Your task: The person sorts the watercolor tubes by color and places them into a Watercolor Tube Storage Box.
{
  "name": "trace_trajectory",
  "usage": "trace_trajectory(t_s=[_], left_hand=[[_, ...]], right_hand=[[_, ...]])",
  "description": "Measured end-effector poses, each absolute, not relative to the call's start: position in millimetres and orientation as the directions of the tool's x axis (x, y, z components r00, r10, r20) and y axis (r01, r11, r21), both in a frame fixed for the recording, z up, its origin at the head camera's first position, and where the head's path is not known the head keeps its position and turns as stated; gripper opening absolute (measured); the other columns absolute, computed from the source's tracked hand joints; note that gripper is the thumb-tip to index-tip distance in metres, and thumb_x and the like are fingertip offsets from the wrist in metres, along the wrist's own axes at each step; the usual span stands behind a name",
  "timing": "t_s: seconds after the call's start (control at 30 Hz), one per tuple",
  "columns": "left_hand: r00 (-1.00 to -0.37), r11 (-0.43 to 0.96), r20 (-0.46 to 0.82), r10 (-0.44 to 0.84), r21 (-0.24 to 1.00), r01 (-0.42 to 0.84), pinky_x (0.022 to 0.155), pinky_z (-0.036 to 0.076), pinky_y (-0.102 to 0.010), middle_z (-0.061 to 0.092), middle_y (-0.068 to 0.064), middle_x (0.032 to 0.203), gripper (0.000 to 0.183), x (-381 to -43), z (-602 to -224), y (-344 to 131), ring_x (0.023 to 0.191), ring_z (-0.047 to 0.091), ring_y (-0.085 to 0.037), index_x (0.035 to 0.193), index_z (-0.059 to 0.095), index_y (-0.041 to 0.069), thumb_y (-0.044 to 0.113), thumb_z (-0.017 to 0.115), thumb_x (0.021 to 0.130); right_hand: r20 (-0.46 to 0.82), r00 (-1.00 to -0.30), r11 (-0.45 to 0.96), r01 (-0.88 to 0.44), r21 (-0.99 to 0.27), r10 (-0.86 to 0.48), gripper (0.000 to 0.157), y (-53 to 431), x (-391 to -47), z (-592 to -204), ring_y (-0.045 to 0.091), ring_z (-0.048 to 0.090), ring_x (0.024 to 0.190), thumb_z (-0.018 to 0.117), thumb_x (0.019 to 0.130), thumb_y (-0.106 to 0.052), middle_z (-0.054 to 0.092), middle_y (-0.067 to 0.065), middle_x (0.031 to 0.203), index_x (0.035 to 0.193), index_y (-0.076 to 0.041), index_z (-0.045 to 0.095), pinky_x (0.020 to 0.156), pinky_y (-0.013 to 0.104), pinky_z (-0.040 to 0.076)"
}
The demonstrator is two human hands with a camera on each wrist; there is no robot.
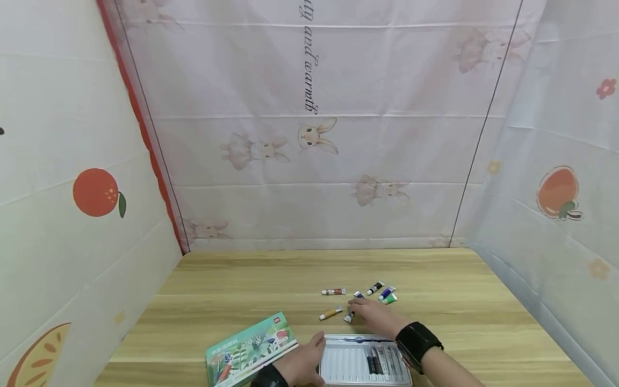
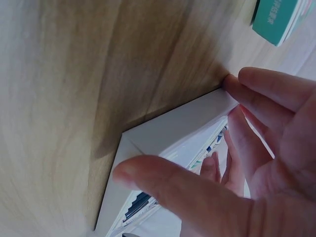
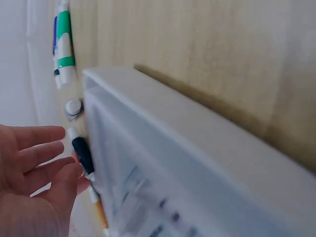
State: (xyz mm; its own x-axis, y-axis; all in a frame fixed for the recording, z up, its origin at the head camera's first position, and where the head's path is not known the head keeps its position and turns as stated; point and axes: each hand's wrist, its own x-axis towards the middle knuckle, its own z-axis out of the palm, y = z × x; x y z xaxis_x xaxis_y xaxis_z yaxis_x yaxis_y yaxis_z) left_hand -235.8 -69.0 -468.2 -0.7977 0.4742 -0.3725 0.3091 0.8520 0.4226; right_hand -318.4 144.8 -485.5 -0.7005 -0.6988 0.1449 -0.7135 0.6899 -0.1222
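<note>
A white plastic paint tray (image 1: 344, 365) lies at the table's front, with several paint tubes (image 1: 382, 361) in its right part. My left hand (image 1: 303, 361) holds the tray's left end. In the left wrist view its thumb (image 2: 158, 180) lies on the tray's rim and its fingers reach the corner. Beyond the tray, my right hand (image 1: 379, 316) hovers over loose tubes with its fingers mostly straight. Closest to it is a dark-banded tube (image 3: 83, 154), beside the thumb and fingertips; no firm grip shows. A grey-looking tube (image 1: 348, 317) lies just left of that hand.
A green illustrated box (image 1: 253, 349) lies left of the tray. Loose tubes spread behind it: brown (image 1: 333, 292), ochre (image 1: 331, 313), black (image 1: 375, 288), purple (image 1: 387, 292) and green (image 1: 389, 299). Printed cloth walls (image 1: 309, 215) border the wooden table (image 1: 232, 290).
</note>
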Motion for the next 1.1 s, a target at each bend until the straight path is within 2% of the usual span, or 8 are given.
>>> trace_trajectory(t_s=[0.1, 0.23, 0.37, 0.47, 0.63, 0.8, 0.9, 1.1], left_hand=[[-0.791, 0.845, -0.382, 0.477, 0.448, 0.293, 0.056, 0.037, -0.022, 0.022, -0.006, 0.130, 0.076, -236, -469, -70, 0.057, 0.044, -0.008, 0.126, 0.031, 0.004, 0.031, 0.067, 0.065], [-0.786, 0.837, -0.381, 0.487, 0.461, 0.295, 0.053, 0.036, -0.022, 0.021, -0.006, 0.131, 0.077, -236, -469, -69, 0.054, 0.043, -0.009, 0.127, 0.030, 0.004, 0.032, 0.066, 0.065], [-0.794, 0.847, -0.367, 0.484, 0.424, 0.320, 0.059, 0.038, -0.021, 0.022, -0.006, 0.131, 0.077, -236, -468, -69, 0.062, 0.046, -0.008, 0.126, 0.031, 0.004, 0.033, 0.067, 0.064], [-0.801, 0.853, -0.359, 0.480, 0.403, 0.331, 0.065, 0.039, -0.022, 0.024, -0.007, 0.130, 0.077, -237, -469, -69, 0.069, 0.046, -0.007, 0.125, 0.033, 0.003, 0.033, 0.068, 0.063], [-0.795, 0.847, -0.366, 0.483, 0.424, 0.320, 0.059, 0.039, -0.021, 0.023, -0.008, 0.130, 0.076, -236, -470, -70, 0.062, 0.046, -0.007, 0.125, 0.032, 0.003, 0.032, 0.067, 0.064], [-0.786, 0.834, -0.367, 0.497, 0.454, 0.314, 0.051, 0.036, -0.021, 0.020, -0.008, 0.131, 0.076, -234, -468, -71, 0.052, 0.043, -0.009, 0.126, 0.029, 0.002, 0.031, 0.066, 0.066], [-0.790, 0.837, -0.365, 0.493, 0.448, 0.315, 0.050, 0.036, -0.021, 0.021, -0.007, 0.131, 0.076, -233, -467, -71, 0.051, 0.042, -0.009, 0.126, 0.030, 0.002, 0.031, 0.066, 0.066], [-0.800, 0.844, -0.365, 0.476, 0.447, 0.298, 0.051, 0.036, -0.021, 0.022, -0.007, 0.130, 0.076, -233, -467, -70, 0.052, 0.042, -0.009, 0.126, 0.030, 0.003, 0.030, 0.067, 0.065]], right_hand=[[0.187, -0.698, 0.704, -0.709, -0.046, -0.691, 0.028, 138, -323, -490, 0.013, 0.052, 0.081, 0.062, 0.070, -0.001, 0.054, -0.003, 0.092, 0.094, -0.015, 0.059, 0.065, 0.023, 0.042], [0.223, -0.713, 0.733, -0.681, 0.005, -0.664, 0.013, 137, -324, -492, 0.006, 0.049, 0.062, 0.062, 0.071, -0.009, 0.052, -0.007, 0.073, 0.082, -0.014, 0.058, 0.050, 0.019, 0.039], [0.228, -0.726, 0.738, -0.674, -0.048, -0.648, 0.010, 140, -322, -492, 0.003, 0.046, 0.056, 0.060, 0.074, -0.013, 0.054, -0.006, 0.071, 0.083, -0.014, 0.057, 0.045, 0.019, 0.036], [0.222, -0.717, 0.719, -0.689, -0.086, -0.661, 0.014, 144, -320, -493, 0.001, 0.042, 0.053, 0.057, 0.075, -0.010, 0.055, -0.006, 0.071, 0.087, -0.018, 0.061, 0.043, 0.018, 0.034], [0.216, -0.685, 0.690, -0.721, -0.066, -0.696, 0.020, 150, -318, -495, 0.001, 0.040, 0.052, 0.059, 0.073, -0.007, 0.050, -0.010, 0.070, 0.085, -0.023, 0.064, 0.041, 0.017, 0.031], [0.212, -0.686, 0.697, -0.717, -0.034, -0.696, 0.014, 153, -318, -494, 0.005, 0.045, 0.066, 0.065, 0.069, -0.015, 0.048, -0.010, 0.077, 0.081, -0.020, 0.064, 0.050, 0.019, 0.037], [0.211, -0.684, 0.696, -0.718, -0.024, -0.698, 0.017, 153, -317, -493, 0.007, 0.044, 0.072, 0.066, 0.067, -0.017, 0.047, -0.009, 0.082, 0.084, -0.019, 0.063, 0.055, 0.021, 0.038], [0.220, -0.669, 0.682, -0.731, -0.024, -0.710, 0.018, 151, -317, -497, 0.004, 0.046, 0.066, 0.065, 0.069, -0.014, 0.048, -0.010, 0.075, 0.085, -0.020, 0.062, 0.050, 0.019, 0.038]])
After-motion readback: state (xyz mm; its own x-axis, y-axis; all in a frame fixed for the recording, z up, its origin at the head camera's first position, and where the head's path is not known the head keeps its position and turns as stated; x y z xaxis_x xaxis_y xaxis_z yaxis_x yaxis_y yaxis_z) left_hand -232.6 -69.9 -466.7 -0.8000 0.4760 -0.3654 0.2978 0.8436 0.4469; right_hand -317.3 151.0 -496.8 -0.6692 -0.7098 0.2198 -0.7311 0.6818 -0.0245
